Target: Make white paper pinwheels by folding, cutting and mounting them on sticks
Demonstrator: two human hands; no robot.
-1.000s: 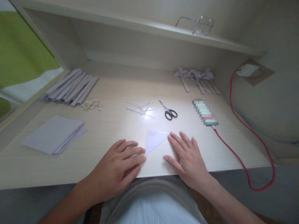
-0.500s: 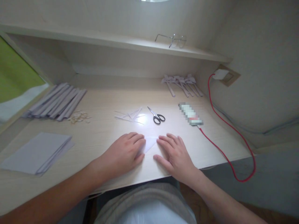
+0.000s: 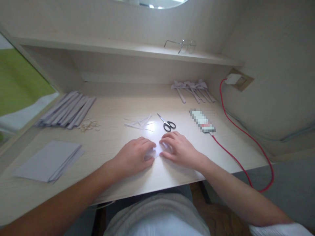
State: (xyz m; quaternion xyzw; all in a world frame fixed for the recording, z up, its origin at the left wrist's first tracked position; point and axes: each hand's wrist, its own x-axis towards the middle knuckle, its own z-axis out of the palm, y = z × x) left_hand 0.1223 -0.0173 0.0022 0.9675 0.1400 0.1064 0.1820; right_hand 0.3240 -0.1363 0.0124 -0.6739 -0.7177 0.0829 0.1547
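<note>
A small folded piece of white paper lies on the desk near its front edge, partly covered by my hands. My left hand is curled over its left part, thumb and fingertips on the paper. From the other side, my right hand grips the paper's right part with bent fingers and thumb. Just beyond my right hand rest black-handled scissors, blades partly apart. Thin paper scraps are scattered beyond my left hand.
To the left lie rolled paper tubes, rubber bands and a stack of folded paper. At the back right are paper sticks with folded tops. A phone is plugged into a red cable. Glasses sit on the shelf.
My right hand has moved left and slightly away from me, its fingers now bent onto the paper. My left hand has shifted little, its fingers more curled. The view has tilted slightly.
</note>
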